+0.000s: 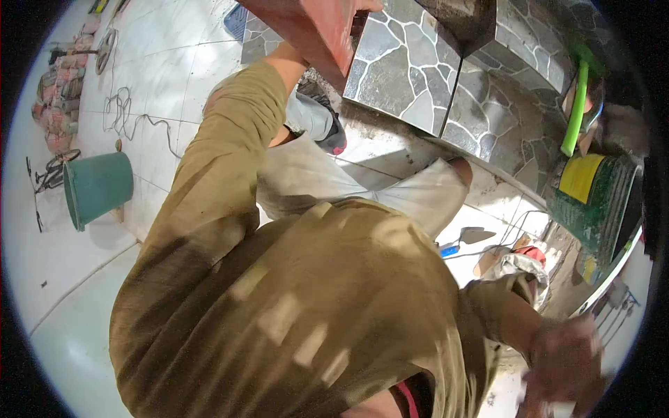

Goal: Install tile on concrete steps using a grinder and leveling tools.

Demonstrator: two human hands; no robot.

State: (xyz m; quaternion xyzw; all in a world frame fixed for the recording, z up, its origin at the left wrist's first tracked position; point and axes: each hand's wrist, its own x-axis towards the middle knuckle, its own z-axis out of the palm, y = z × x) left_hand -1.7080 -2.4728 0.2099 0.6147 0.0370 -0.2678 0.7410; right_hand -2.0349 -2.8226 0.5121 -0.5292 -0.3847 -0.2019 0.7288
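Observation:
My left arm stretches up to a dusty red, angular object (310, 28) at the top edge; my left hand (371, 7) is mostly hidden by it, with a few fingers gripping its edge. My right hand (564, 359) is smeared by motion at the lower right, so its fingers and any contents are unclear. Stone-pattern grey tiled steps (401, 80) lie in front of me. A blue-handled trowel (467, 237) rests on the white floor beside my leg, near a pale sack (519, 272).
A green bucket (97, 188), a bicycle (49, 174), stacked bundles (59, 97) and a loose cable (139, 122) are at left. At right are a green-and-yellow bin-like object (592, 209) and a green-handled tool (577, 104). A blue tray (235, 22) lies at upper left of the steps.

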